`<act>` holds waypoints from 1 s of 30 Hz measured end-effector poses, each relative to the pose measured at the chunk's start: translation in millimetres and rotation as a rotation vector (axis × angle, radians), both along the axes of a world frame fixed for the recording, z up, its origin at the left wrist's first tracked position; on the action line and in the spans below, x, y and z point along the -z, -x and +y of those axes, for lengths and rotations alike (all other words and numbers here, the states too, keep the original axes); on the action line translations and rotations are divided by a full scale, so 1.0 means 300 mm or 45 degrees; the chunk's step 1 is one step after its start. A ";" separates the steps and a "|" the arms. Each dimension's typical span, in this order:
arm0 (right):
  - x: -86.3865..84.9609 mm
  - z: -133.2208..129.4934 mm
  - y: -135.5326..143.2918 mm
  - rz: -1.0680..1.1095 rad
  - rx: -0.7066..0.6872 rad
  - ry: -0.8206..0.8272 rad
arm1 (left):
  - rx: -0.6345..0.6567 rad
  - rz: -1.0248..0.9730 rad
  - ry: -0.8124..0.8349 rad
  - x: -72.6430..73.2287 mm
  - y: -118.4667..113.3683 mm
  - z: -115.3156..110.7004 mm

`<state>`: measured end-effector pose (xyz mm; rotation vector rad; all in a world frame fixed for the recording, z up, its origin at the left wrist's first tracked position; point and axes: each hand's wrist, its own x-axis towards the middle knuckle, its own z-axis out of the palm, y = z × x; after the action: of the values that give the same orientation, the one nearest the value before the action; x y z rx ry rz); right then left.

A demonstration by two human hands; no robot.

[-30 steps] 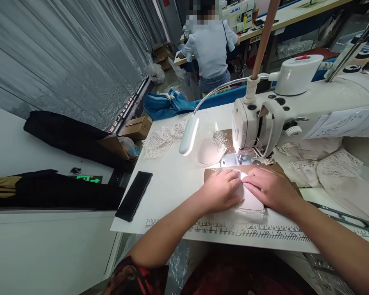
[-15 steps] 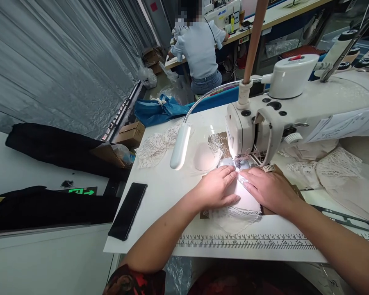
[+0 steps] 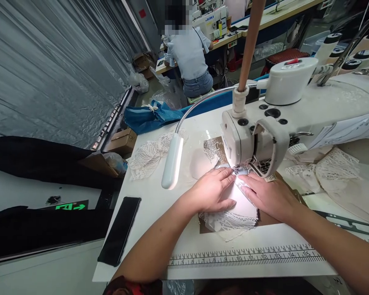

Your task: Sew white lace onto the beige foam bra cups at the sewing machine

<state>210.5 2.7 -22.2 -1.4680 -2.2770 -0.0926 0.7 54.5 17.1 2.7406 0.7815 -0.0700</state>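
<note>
Under the needle area of a white sewing machine (image 3: 255, 119) lies a pale fabric piece (image 3: 238, 198) with a lace edge (image 3: 233, 221) toward me. My left hand (image 3: 215, 188) rests flat on its left side, fingertips close to the presser foot and thumb spread apart. On the right side, my right hand (image 3: 266, 194) lies with fingers stretched out, pressing the fabric near its seam edge. Both hands are open, palms down. The fingertips sit just in front of the needle, whose tip I cannot make out. A lamp (image 3: 172, 162) lights the spot.
Lace pieces (image 3: 146, 157) and a pale cup-shaped piece (image 3: 201, 163) lie left of the machine; more lace fabric (image 3: 338, 168) lies right. A black phone-like slab (image 3: 119, 229) is at the left edge. A ruler strip (image 3: 249, 258) runs along the front. A co-worker (image 3: 189, 53) sits beyond.
The camera view has shifted slightly, moving the table edge lower in the picture. Both hands stay flat on the fabric by the needle, with little visible movement.
</note>
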 end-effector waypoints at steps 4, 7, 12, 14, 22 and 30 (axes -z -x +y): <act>-0.002 0.002 -0.015 0.036 -0.048 0.063 | 0.012 0.069 -0.037 -0.037 0.013 -0.004; 0.001 0.004 -0.027 0.122 -0.101 0.115 | 0.010 0.032 -0.121 -0.054 0.008 -0.025; 0.003 0.001 -0.034 0.169 -0.052 0.122 | 0.024 -0.153 -0.155 -0.014 -0.030 -0.060; 0.002 -0.002 -0.037 0.161 -0.030 0.128 | 0.012 -0.178 -0.167 0.014 -0.037 -0.066; -0.023 -0.009 -0.032 0.167 -0.076 0.140 | 0.057 -0.276 -0.178 0.053 -0.012 -0.055; -0.012 -0.018 -0.026 0.010 -0.144 0.064 | 0.054 -0.312 -0.141 0.060 -0.007 -0.043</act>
<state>218.1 -2.6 -18.6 -1.3578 -2.3662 0.0045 2.8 41.6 -0.9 2.7966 0.6774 0.3037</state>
